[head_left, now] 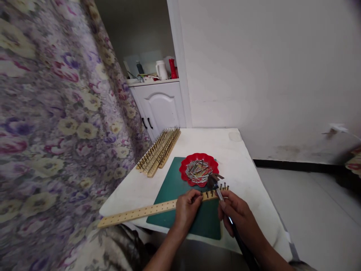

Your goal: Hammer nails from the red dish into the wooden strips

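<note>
A long wooden strip point(141, 212) with rows of small holes lies slantwise over a green mat point(169, 186), its left end reaching past the table edge. Several nails point(212, 193) stand upright in its right part. My left hand point(187, 209) rests on the strip, thumb and fingertips pinched around a nail beside that group. In my right hand point(239, 214) is a claw hammer point(218, 192), gripped along its shaft, with the head raised over the nails. Just behind the strip, a red scalloped bowl point(184, 177) holds many loose nails point(197, 171).
Several wooden strips point(152, 172) full of upright nails lie side by side at the back left of the white-covered table point(208, 141). A floral curtain point(64, 113) hangs along the left. Behind stands a white cabinet point(162, 105) with a white jug point(161, 70) on top.
</note>
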A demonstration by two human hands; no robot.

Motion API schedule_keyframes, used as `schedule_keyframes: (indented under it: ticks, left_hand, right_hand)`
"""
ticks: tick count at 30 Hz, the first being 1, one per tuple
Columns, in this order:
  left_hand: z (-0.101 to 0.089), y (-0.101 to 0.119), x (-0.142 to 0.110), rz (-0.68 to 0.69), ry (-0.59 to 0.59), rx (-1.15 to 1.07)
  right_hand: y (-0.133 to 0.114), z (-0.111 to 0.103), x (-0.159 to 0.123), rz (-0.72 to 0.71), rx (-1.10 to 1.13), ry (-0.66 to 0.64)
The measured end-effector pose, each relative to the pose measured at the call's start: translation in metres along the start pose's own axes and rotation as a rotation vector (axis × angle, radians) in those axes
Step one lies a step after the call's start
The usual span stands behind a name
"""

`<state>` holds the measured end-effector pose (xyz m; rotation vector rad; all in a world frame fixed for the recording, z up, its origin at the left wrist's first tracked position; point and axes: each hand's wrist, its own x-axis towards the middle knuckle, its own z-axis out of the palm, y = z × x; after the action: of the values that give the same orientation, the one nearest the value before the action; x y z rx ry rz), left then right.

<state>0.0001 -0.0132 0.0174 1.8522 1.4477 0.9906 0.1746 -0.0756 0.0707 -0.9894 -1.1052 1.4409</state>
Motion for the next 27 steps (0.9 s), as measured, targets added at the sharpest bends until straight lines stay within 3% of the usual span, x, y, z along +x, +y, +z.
schedule_keyframes:
  ticks: [8, 27]
  left_hand:
    - [0.001, -0.001, 0.000, 0.017, 0.017, 0.052]
    - [0.001, 0.001, -0.001, 0.024, 0.011, 0.057]
  right_hand:
    - [0.008, 0.009, -0.004, 0.058, -0.040, -0.117]
    - [0.007, 0.014, -0.004, 0.057, -0.138, -0.117]
